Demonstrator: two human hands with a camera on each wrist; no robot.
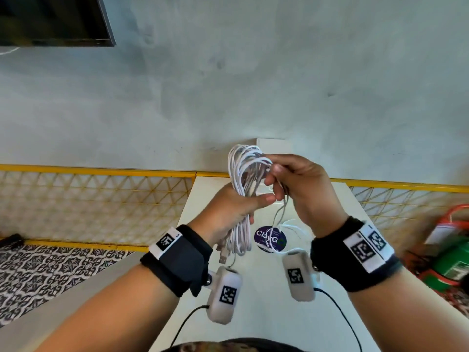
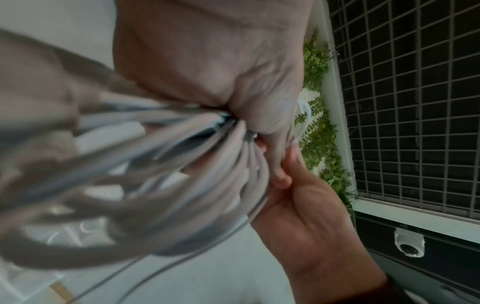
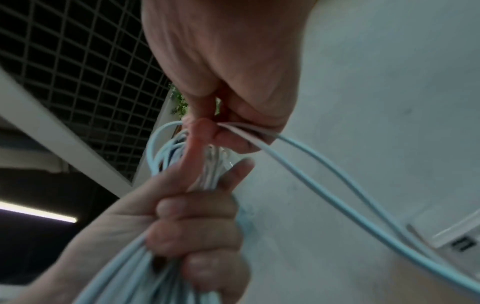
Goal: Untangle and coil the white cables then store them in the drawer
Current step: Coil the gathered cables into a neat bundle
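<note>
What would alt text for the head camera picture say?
Two hands coil white cables over a white table: the left hand grips the bundle, the right hand pinches a loose strand.

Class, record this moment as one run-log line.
left hand: grips coiled white cables | right hand: pinches loose strand | drawer: not visible | stage: coiling

- Ahead of you stands a pale grey wall (image 1: 253, 85), with a dark screen (image 1: 50, 19) at upper left.
- Yellow lattice railing (image 1: 96, 194) flanks the white worktop (image 1: 266, 288).
- Patterned floor tiles (image 1: 45, 270), somewhat blurred, lie at left.
</note>
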